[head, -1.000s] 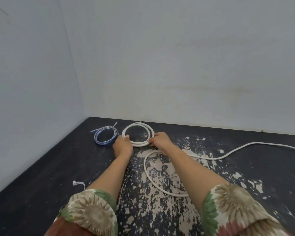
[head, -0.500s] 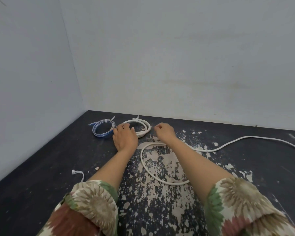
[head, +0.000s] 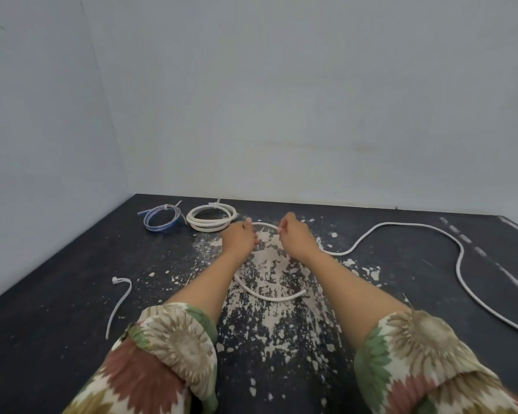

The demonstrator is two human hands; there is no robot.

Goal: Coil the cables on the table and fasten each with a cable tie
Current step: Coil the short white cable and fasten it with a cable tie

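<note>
A long loose white cable (head: pixel 458 258) snakes across the dark table from the right edge and curves into one loop (head: pixel 269 297) between my forearms. My right hand (head: pixel 296 236) pinches the cable's end at the loop's far side. My left hand (head: pixel 240 238) grips the same loop a little to the left. Behind my hands lie a coiled white cable (head: pixel 211 217) and a coiled blue cable (head: pixel 161 218), each fastened with a white tie. A loose white cable tie (head: pixel 119 304) lies at the near left.
The table (head: pixel 57 282) is dark with worn, pale chipped patches in the middle. Grey walls close it off at the back and on the left. A dashed pale stripe (head: pixel 488 258) runs along the right side.
Both hands have let go of the coiled white cable at the back and moved nearer, taking hold of the loose white cable's end and loop. The camera has tilted down slightly.
</note>
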